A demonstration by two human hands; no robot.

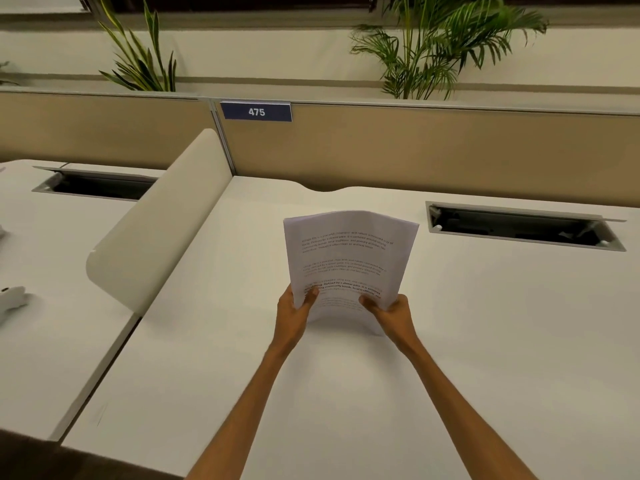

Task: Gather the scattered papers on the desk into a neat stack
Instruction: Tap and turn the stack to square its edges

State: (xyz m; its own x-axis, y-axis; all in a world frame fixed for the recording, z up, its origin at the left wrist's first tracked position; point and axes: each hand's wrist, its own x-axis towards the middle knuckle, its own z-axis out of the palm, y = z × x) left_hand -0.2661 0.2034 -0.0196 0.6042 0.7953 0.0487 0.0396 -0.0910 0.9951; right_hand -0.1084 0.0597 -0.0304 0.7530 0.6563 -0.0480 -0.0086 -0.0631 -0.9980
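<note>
A stack of white printed papers (pixel 349 254) stands nearly upright over the middle of the white desk (pixel 485 341), bowed slightly along its length, its lower edge close to the desk. My left hand (pixel 294 311) grips the stack's lower left corner, thumb on the front sheet. My right hand (pixel 389 311) grips the lower right corner the same way. The sheets look gathered together with edges roughly aligned. No loose sheets lie elsewhere on this desk.
A rounded cream divider panel (pixel 162 220) separates this desk from the left one. An open cable tray (pixel 523 226) sits at the back right; another cable tray (pixel 93 185) is at the back left. A tan partition with a sign reading 475 (pixel 256 111) backs the desk.
</note>
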